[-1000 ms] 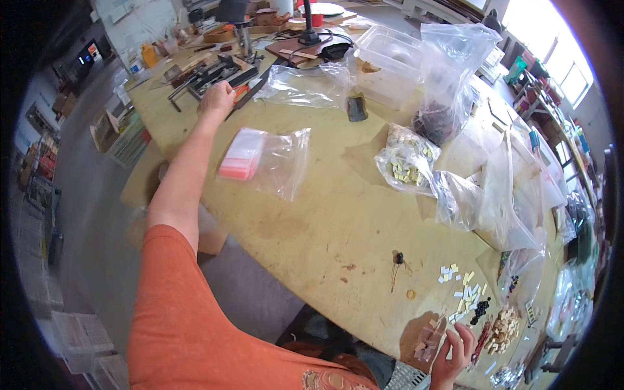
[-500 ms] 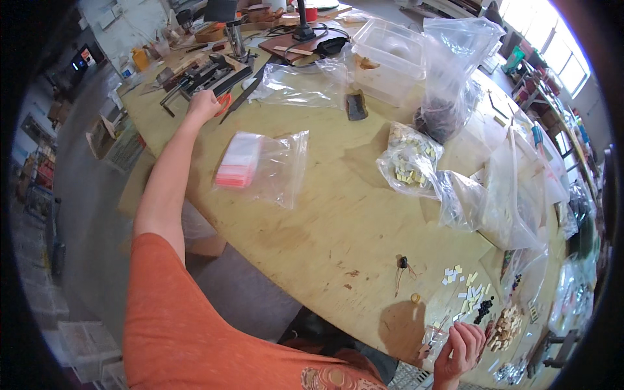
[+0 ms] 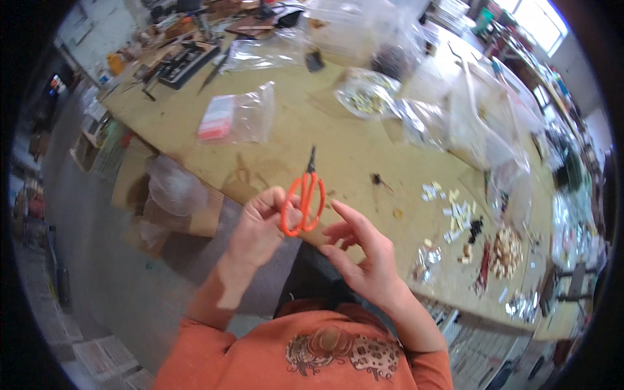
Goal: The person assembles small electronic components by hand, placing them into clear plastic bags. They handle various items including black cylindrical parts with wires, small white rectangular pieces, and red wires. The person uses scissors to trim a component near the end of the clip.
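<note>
A pair of scissors [image 3: 304,207] with orange loop handles and short dark blades is raised over the near edge of the table, blades pointing away from me. My left hand [image 3: 263,224] pinches it by the left handle loop. Close to the right loop is my right hand [image 3: 364,250], fingers apart and curved, holding nothing. On the wooden table [image 3: 286,156] beyond the hands lies a small black piece with thin cords [image 3: 377,179]. A clear bag with white and pink zip bags [image 3: 218,120] rests farther left.
To the right are white and yellow pieces [image 3: 460,218], black beads [image 3: 476,226], a tan heap of small pieces [image 3: 506,252] and red strands [image 3: 482,266]. Plastic bags [image 3: 481,123] cover the far right. Metal tools [image 3: 185,65] lie far left; a cardboard box [image 3: 188,218] sits below the edge.
My left hand has brought the orange scissors from the far left of the table back toward my body. My right hand has moved left to beside them. The view has shifted.
</note>
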{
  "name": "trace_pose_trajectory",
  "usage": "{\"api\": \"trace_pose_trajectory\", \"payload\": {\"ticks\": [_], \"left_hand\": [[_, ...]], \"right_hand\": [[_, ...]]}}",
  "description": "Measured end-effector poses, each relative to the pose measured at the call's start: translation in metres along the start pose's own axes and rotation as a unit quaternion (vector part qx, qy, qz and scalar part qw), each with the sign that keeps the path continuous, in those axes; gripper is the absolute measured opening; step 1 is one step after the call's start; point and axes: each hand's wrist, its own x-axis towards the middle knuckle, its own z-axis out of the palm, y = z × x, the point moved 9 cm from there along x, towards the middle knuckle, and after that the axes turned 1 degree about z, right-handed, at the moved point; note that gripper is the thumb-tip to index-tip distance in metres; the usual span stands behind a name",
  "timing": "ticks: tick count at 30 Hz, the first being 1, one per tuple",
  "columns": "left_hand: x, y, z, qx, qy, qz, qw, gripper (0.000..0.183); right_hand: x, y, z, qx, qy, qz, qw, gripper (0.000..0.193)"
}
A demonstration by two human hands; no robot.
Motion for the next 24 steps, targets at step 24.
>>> {"api": "trace_pose_trajectory", "payload": {"ticks": [24], "left_hand": [[-0.054, -0.124, 0.107, 0.018, -0.014, -0.189, 0.982, 0.03]], "right_hand": [[-0.144, 0.079, -0.049, 0.389, 0.13, 0.195, 0.891, 0.032]]}}
